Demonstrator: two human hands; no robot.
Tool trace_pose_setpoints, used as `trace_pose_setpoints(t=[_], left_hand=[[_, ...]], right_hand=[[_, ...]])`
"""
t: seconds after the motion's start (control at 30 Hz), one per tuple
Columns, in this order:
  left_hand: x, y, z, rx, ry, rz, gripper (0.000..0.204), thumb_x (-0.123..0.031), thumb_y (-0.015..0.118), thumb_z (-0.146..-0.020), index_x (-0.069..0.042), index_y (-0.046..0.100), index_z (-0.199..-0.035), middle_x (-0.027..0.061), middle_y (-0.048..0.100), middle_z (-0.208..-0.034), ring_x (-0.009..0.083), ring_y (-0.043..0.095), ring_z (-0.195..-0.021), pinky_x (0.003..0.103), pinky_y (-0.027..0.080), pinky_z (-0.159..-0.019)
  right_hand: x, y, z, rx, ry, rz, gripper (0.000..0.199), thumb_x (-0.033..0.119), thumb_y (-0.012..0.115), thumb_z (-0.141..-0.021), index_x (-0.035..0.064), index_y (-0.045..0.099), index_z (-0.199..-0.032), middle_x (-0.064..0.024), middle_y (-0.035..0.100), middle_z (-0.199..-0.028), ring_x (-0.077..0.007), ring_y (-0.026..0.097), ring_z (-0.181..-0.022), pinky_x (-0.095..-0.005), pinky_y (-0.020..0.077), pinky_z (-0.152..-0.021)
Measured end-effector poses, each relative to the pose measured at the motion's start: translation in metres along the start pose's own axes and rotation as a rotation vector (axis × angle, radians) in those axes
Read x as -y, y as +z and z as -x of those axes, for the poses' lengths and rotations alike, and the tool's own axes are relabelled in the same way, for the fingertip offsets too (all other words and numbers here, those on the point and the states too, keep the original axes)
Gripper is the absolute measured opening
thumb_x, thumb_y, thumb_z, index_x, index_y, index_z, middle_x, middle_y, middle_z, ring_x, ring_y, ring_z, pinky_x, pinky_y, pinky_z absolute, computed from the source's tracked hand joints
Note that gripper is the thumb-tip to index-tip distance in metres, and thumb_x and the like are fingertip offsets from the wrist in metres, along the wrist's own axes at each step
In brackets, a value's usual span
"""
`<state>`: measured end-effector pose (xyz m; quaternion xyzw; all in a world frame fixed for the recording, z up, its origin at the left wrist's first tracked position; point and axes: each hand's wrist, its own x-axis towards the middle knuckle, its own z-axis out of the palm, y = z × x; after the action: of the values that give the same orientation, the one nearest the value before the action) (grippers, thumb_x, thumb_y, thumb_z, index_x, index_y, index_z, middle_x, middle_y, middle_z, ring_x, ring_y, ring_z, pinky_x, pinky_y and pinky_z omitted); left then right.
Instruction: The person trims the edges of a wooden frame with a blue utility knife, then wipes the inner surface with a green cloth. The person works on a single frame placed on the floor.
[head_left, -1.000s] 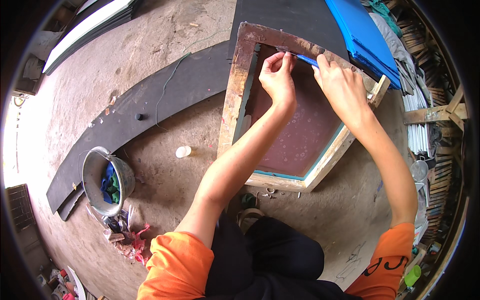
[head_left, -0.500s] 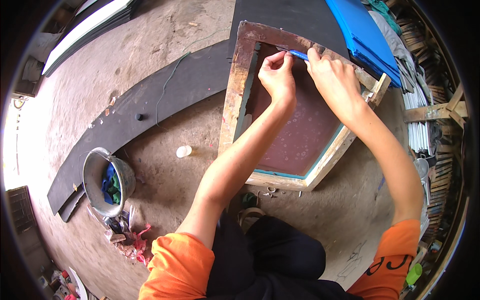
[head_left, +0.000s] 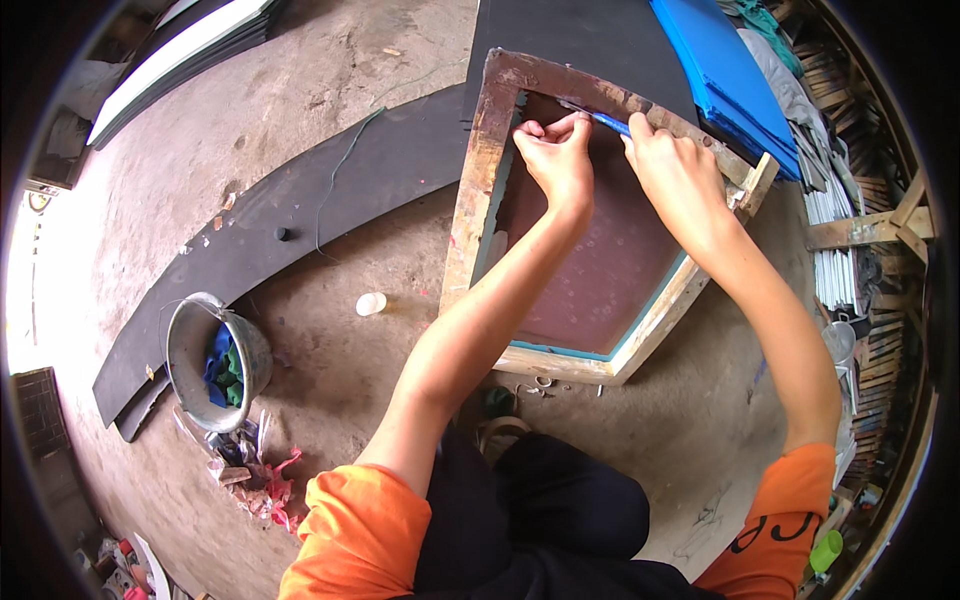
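Observation:
A wooden screen-printing frame (head_left: pixel 472 205) with a dark maroon mesh (head_left: pixel 600 265) leans in front of me, its inner border edged in blue-green. My right hand (head_left: pixel 675 170) grips a blue-handled cutter knife (head_left: pixel 610 124), its thin blade pointing left along the far inner edge of the frame. Just left of the blade, my left hand (head_left: pixel 556 155) is held over the mesh near the far left corner, thumb and fingers pinched together. Whatever the left fingers hold, if anything, is too small to make out.
Left of me stands a grey bucket (head_left: pixel 255 365) with blue and green cloths (head_left: pixel 228 375), beside crumpled scraps (head_left: pixel 262 490). A small pale bottle (head_left: pixel 371 303) sits on the floor. Long black sheets (head_left: pixel 330 190) lie behind; blue sheets (head_left: pixel 735 85) are stacked at the far right.
My right hand and the knife have shifted slightly right and nearer along the frame's far edge. My left hand's fingers have turned and curled a little more. The view has shifted slightly.

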<state>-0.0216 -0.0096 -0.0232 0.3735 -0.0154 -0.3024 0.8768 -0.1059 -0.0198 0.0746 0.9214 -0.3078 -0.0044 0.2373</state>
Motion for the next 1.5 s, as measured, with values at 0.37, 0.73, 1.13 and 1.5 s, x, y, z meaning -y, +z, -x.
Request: trace_pose_setpoints(t=[0.37,0.73,1.13,1.5], left_hand=[[-0.008,-0.003,0.000,0.045,0.085,-0.227,0.041,0.004,0.064,-0.078,-0.007,0.027,-0.090,0.0146,0.065,-0.085,0.0158,0.061,-0.083,0.025,0.046,-0.081],[-0.011,-0.001,0.001,0.033,0.069,-0.251,0.040,0.003,0.064,-0.078,-0.007,0.028,-0.089,0.0136,0.066,-0.084,0.0143,0.062,-0.080,0.024,0.045,-0.080],[-0.013,0.000,0.005,0.067,0.098,-0.309,0.036,0.003,0.062,-0.079,-0.007,0.029,-0.087,0.0144,0.066,-0.083,0.0174,0.064,-0.082,0.025,0.046,-0.081],[-0.022,0.000,0.006,0.087,-0.222,0.052,0.030,-0.005,0.061,-0.084,0.007,0.046,-0.107,0.0169,0.057,-0.100,0.0231,0.062,-0.092,0.025,0.054,-0.082]], right_hand=[[-0.003,-0.002,0.001,-0.001,-0.002,-0.084,0.021,0.022,0.047,-0.091,0.0023,0.050,-0.086,-0.0127,0.062,-0.059,-0.0261,0.066,-0.061,-0.0341,0.0533,-0.049],[-0.002,0.005,-0.004,-0.033,-0.012,-0.097,0.020,0.023,0.048,-0.091,0.0033,0.048,-0.087,-0.0132,0.061,-0.058,-0.0288,0.064,-0.058,-0.0376,0.0524,-0.047],[-0.009,0.005,0.004,-0.006,0.010,-0.130,0.021,0.022,0.049,-0.090,0.0010,0.051,-0.088,-0.0145,0.062,-0.060,-0.0282,0.066,-0.062,-0.0358,0.0542,-0.051],[-0.016,-0.020,0.015,-0.007,0.102,-0.233,0.026,0.025,0.046,-0.092,0.0003,0.054,-0.093,-0.0165,0.062,-0.065,-0.0326,0.065,-0.066,-0.0412,0.0529,-0.056]])
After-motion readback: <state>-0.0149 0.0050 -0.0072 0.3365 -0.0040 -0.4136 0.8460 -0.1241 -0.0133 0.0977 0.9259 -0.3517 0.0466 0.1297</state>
